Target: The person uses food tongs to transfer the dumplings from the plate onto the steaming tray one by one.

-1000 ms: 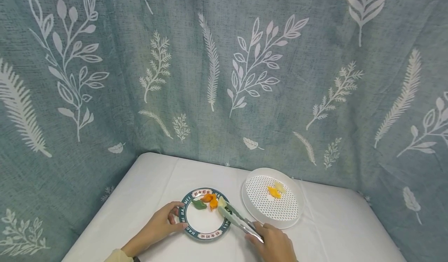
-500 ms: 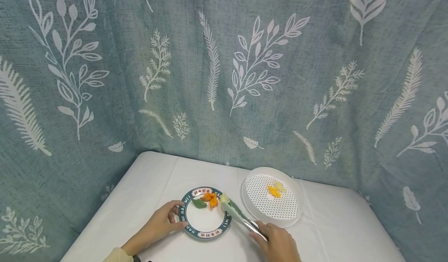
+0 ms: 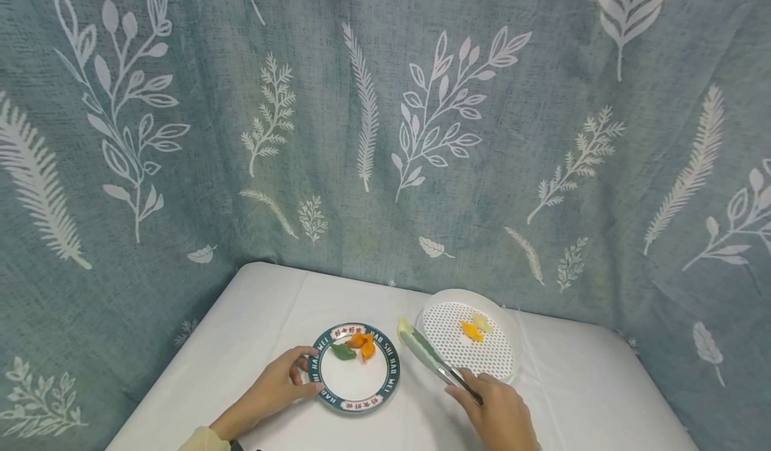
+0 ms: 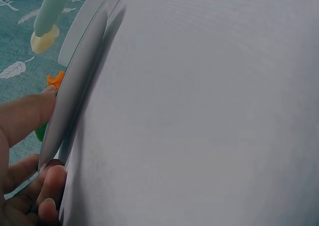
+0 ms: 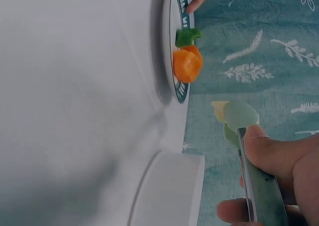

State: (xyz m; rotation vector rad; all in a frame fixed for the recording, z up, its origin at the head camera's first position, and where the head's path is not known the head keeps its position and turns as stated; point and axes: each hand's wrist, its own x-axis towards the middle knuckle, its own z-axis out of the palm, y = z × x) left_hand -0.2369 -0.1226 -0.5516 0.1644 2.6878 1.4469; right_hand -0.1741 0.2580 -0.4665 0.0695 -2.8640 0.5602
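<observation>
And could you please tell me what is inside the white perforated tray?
In the white tray lie a yellow piece and a paler piece; the right hand and tongs hide part of its near side.

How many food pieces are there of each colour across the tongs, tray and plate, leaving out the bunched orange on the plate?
Pale yellow: 2 (held piece at the tongs, pale piece in the tray)
Deep yellow: 1 (deep yellow piece in the tray)
Green: 1 (green piece on the plate)
Total: 4
</observation>
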